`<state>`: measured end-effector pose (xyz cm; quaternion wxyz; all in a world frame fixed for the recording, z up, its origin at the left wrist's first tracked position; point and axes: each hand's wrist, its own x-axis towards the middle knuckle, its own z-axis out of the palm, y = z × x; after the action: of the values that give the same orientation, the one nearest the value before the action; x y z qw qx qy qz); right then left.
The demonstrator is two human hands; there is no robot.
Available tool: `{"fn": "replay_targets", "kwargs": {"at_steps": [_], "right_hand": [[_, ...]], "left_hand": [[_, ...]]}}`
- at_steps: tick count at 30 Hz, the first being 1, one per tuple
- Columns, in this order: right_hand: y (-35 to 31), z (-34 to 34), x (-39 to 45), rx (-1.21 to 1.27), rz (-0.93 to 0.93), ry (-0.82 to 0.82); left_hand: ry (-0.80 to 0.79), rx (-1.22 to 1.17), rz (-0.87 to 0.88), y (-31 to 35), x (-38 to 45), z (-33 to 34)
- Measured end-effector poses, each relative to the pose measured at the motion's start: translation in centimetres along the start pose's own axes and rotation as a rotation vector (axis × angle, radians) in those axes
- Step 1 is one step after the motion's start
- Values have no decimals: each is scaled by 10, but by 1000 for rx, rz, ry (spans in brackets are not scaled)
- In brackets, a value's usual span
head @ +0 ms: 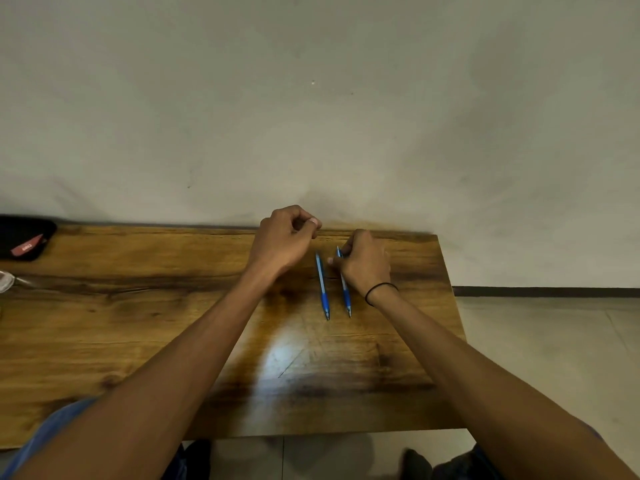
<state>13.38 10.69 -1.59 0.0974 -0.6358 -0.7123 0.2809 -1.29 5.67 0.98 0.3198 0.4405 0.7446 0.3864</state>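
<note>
Two blue pens lie side by side on the wooden table, tips pointing toward me. The left pen lies free on the wood. My right hand has its fingers curled round the upper half of the right pen, which still touches the table. My left hand hovers near the table's far edge, just left of the pens, with its fingers curled into a loose fist. I cannot tell whether it holds something small.
A black pouch with a red label sits at the far left of the table, with a clear object beside it. A plain wall runs behind the table. The table's right edge drops to a tiled floor.
</note>
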Motion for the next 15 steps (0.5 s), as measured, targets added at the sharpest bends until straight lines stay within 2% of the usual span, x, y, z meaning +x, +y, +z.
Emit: {"fn": "replay_targets", "kwargs": {"at_steps": [15], "right_hand": [[3,11,-4,-103,-80,9]], "left_hand": [[10,3,14,0,-1,-1]]}}
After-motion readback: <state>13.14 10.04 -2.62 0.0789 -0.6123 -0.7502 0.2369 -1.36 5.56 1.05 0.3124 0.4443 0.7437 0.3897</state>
